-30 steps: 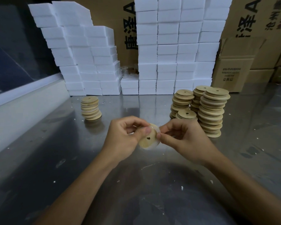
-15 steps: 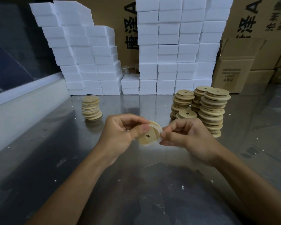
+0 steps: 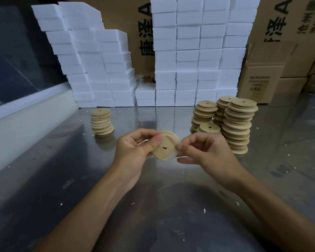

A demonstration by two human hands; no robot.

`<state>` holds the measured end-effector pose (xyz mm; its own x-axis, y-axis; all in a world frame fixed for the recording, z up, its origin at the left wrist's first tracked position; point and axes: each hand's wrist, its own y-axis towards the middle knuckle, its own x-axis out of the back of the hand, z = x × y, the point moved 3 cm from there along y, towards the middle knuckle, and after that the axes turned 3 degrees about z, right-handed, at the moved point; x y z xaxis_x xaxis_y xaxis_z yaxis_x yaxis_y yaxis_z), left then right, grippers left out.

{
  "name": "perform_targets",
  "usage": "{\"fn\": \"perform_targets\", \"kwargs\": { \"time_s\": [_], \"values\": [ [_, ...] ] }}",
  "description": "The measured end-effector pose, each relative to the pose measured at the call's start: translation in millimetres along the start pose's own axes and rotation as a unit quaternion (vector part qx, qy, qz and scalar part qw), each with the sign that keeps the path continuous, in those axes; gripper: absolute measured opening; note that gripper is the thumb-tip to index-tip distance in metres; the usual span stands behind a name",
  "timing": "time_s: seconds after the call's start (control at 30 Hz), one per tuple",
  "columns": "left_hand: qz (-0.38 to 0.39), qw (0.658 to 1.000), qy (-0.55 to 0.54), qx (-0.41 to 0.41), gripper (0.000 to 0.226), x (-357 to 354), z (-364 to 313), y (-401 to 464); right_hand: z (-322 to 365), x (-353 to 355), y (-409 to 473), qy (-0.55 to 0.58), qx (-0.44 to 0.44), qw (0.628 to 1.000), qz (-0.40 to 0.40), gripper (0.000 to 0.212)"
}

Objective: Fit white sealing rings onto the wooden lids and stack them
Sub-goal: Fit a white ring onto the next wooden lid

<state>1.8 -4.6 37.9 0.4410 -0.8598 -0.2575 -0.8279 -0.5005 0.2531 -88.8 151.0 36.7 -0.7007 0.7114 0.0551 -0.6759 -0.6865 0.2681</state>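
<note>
Centrally, left hand (image 3: 135,151) grips lid (image 3: 165,148) above table (image 3: 44,179); right hand (image 3: 205,151) pinches white ring (image 3: 177,145) at its right rim.

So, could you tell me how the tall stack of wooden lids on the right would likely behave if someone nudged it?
The tall stack would probably topple easily: its lids sit visibly offset. Loose lids might roll, being round discs. The metal table looks smooth, so the stack's base may slide first.
</note>
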Motion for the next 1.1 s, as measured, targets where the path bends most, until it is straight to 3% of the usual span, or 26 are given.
{"fn": "perform_targets", "kwargs": {
  "time_s": [0.23,0.47,0.8,1.1],
  "values": [
    [0.058,0.975,0.203,-0.071,0.018,-0.5,-3.4,-0.4,0.1,4.3,-0.1,-0.129,0.030,0.991,0.000,0.005],
    [0.078,0.956,0.267,-0.088,0.015,-4.1,-2.2,-1.8,1.1,-1.6,-2.0,-0.222,0.063,0.973,0.020,0.006],
    [0.045,0.971,0.220,-0.088,0.018,-1.5,-4.3,0.8,2.3,-0.8,-3.2,-0.205,0.072,0.976,-0.010,0.007],
    [0.089,0.971,0.202,-0.090,0.023,-1.4,-12.4,-1.0,2.3,4.4,1.1,-0.043,-0.030,0.998,0.033,0.009]
  ]
}}
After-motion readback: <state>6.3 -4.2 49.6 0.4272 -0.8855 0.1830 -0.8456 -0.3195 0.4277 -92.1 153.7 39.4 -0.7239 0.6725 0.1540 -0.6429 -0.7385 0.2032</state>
